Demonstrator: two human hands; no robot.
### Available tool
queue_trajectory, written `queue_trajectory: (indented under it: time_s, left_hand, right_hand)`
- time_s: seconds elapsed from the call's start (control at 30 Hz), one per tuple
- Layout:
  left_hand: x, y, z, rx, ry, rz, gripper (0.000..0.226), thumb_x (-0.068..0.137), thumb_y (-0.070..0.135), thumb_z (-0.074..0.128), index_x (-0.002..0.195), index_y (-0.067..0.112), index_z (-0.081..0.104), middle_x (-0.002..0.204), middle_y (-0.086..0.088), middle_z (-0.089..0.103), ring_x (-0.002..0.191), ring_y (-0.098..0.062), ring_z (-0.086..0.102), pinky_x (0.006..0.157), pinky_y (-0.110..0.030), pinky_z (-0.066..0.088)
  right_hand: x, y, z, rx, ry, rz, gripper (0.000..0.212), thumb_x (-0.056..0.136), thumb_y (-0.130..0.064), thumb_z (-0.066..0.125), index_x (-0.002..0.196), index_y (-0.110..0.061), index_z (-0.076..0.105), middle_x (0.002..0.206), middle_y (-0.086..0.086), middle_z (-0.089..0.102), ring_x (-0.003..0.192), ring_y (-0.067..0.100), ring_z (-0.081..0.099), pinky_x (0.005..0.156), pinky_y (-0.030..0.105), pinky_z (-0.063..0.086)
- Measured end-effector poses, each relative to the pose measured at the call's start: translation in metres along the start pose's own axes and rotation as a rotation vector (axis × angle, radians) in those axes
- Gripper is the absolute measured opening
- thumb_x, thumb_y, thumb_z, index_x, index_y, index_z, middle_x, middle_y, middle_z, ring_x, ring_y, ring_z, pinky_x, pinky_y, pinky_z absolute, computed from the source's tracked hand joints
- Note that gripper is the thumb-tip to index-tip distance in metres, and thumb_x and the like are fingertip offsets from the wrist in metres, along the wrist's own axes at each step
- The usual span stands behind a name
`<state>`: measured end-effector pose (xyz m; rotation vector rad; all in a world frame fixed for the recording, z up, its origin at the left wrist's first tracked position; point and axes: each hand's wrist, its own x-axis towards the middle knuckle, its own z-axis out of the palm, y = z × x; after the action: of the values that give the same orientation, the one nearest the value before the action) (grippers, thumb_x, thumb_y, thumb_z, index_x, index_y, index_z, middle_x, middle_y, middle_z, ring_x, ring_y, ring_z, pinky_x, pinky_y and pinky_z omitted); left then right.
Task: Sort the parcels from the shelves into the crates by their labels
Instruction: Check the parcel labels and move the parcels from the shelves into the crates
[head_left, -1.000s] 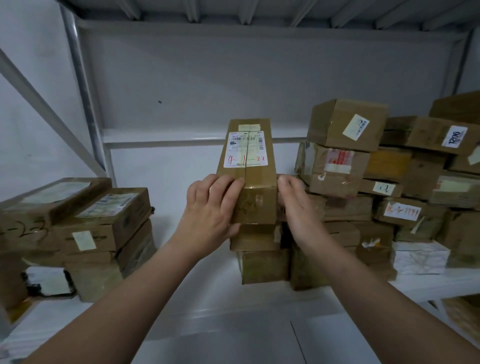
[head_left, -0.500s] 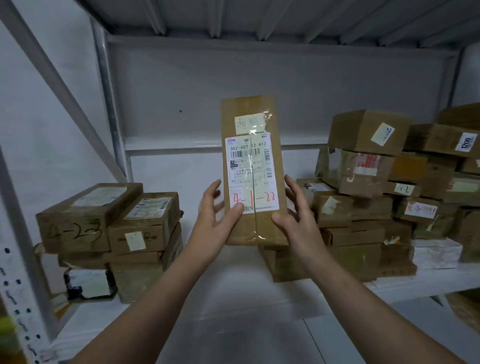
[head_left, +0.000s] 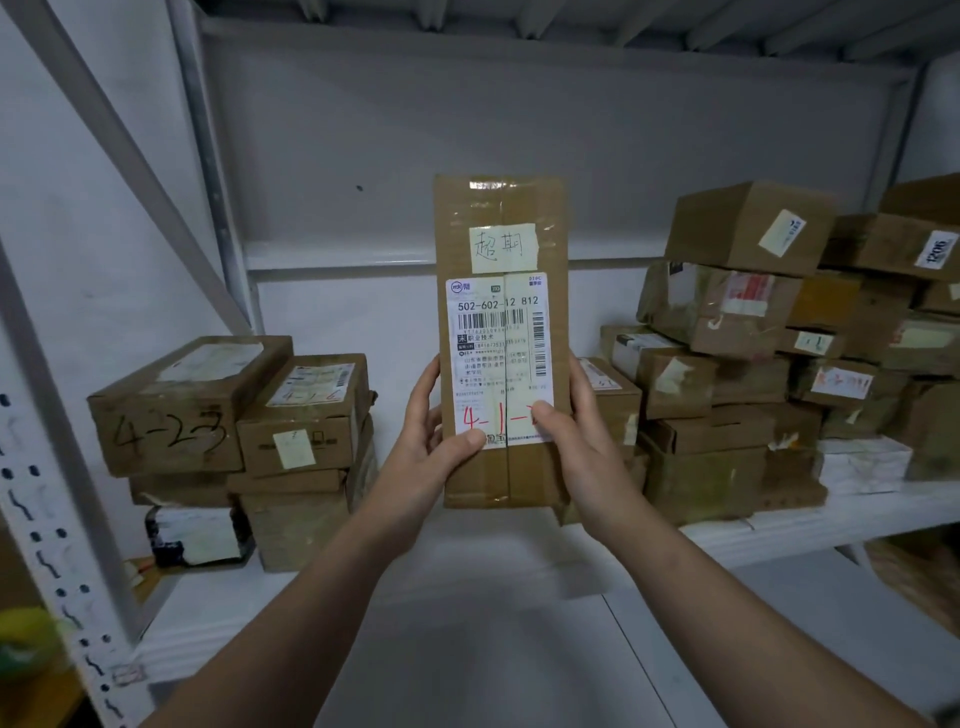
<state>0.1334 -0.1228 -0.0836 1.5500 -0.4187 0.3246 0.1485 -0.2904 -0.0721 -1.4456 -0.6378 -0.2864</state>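
Brown cardboard fills the centre of the frame: the tall parcel (head_left: 501, 208) is held upright in the air in front of the shelf (head_left: 467, 597), between both of my hands. My left grip (head_left: 426, 441) curls round its lower left edge, with the thumb pressed on the front at the bottom left corner of the white shipping label (head_left: 498, 353). My right grip (head_left: 582, 441) does the same on the lower right edge. Its thumb lies across the red handwriting, so I read only "4-1-" before the rest is covered. Neither grip is spread; each pinches the parcel between thumb and fingers. Print at the label's top reads 502-602-12 812, and a cream note (head_left: 503, 248) with 2 handwritten characters is stuck just above it.

At the lower left of the frame a stack of boxes (head_left: 291, 426) sits on the shelf, its top left box (head_left: 171, 415) marked 4-23 in dark pen. At the right a bigger pile of taped boxes (head_left: 727, 364) rises higher, 1 box (head_left: 893, 244) at the far right labelled 1206.
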Motion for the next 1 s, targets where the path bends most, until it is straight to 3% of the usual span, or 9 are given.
queue_trajectory:
  time_s: [0.17,0.27,0.4,0.57,0.67,0.77,0.87,0.93,1.0]
  left_hand:
    - [-0.01,0.0,0.01,0.013,0.05,0.066,0.072,0.08,0.024,0.062,0.142,0.042,0.031,0.131,0.016,0.056,0.119,-0.003,0.054,0.087,-0.019,0.051]
    - [-0.021,-0.001,0.022,0.058,0.096,0.136,0.064,0.082,0.024,0.06,0.14,0.039,0.036,0.128,0.021,0.057,0.119,-0.001,0.053,0.084,-0.014,0.049]
    - [-0.035,-0.001,0.047,0.084,0.1,0.15,0.06,0.082,0.03,0.063,0.135,0.043,0.038,0.132,0.012,0.055,0.117,-0.001,0.054,0.085,-0.018,0.052]
    - [-0.05,-0.006,0.097,0.087,0.098,0.124,0.062,0.079,0.036,0.066,0.136,0.039,0.04,0.131,0.014,0.054,0.115,0.001,0.055,0.085,-0.026,0.055]
    - [-0.062,-0.011,0.144,0.061,0.089,0.11,0.068,0.079,0.038,0.07,0.139,0.031,0.04,0.131,0.013,0.055,0.115,0.0,0.055,0.086,-0.029,0.055]
    - [-0.073,-0.015,0.201,0.008,0.025,0.09,0.066,0.08,0.037,0.07,0.139,0.031,0.041,0.13,0.011,0.056,0.115,-0.002,0.057,0.086,-0.033,0.056]
    - [-0.085,-0.022,0.264,-0.049,-0.048,0.059,0.066,0.078,0.032,0.067,0.14,0.028,0.042,0.131,0.007,0.057,0.117,-0.009,0.057,0.09,-0.041,0.054]
    - [-0.096,-0.026,0.309,-0.095,-0.104,0.041,0.064,0.079,0.031,0.067,0.138,0.031,0.043,0.128,0.009,0.059,0.117,-0.01,0.057,0.092,-0.043,0.052]
    - [-0.108,-0.027,0.354,-0.131,-0.169,0.03,0.057,0.079,0.031,0.067,0.131,0.044,0.047,0.123,0.016,0.062,0.114,-0.007,0.059,0.09,-0.035,0.053]
  right_hand:
    - [-0.012,0.002,0.0,0.034,0.032,0.005,0.05,0.087,-0.033,0.052,0.123,-0.062,0.033,0.133,-0.023,0.053,0.119,-0.004,0.052,0.085,0.01,0.047]
    - [-0.025,0.005,-0.003,0.04,0.06,0.021,0.051,0.088,-0.032,0.052,0.126,-0.06,0.034,0.129,-0.022,0.058,0.118,0.0,0.054,0.085,0.012,0.048]
    - [-0.046,0.005,-0.017,0.019,0.103,0.063,0.047,0.089,-0.034,0.049,0.119,-0.067,0.036,0.123,-0.022,0.061,0.115,0.002,0.058,0.085,0.012,0.049]
    - [-0.081,0.001,-0.059,0.016,0.177,0.107,0.044,0.088,-0.037,0.05,0.11,-0.073,0.04,0.119,-0.021,0.064,0.112,0.007,0.061,0.09,0.027,0.054]
    - [-0.108,-0.008,-0.097,0.005,0.236,0.131,0.044,0.088,-0.037,0.051,0.117,-0.067,0.038,0.115,-0.022,0.065,0.108,0.007,0.063,0.082,0.02,0.054]
    - [-0.142,-0.018,-0.145,-0.015,0.308,0.151,0.046,0.088,-0.035,0.051,0.126,-0.055,0.036,0.118,-0.02,0.064,0.11,0.008,0.062,0.085,0.022,0.054]
    - [-0.181,-0.031,-0.199,-0.086,0.392,0.17,0.041,0.089,-0.036,0.051,0.12,-0.059,0.039,0.118,-0.021,0.064,0.11,0.006,0.062,0.085,0.022,0.054]
    - [-0.21,-0.043,-0.237,-0.123,0.438,0.198,0.039,0.089,-0.037,0.052,0.117,-0.061,0.04,0.116,-0.022,0.065,0.107,0.005,0.063,0.079,0.018,0.054]
    - [-0.241,-0.054,-0.273,-0.143,0.484,0.238,0.039,0.087,-0.04,0.054,0.118,-0.059,0.042,0.116,-0.019,0.066,0.106,0.005,0.064,0.08,0.022,0.055]
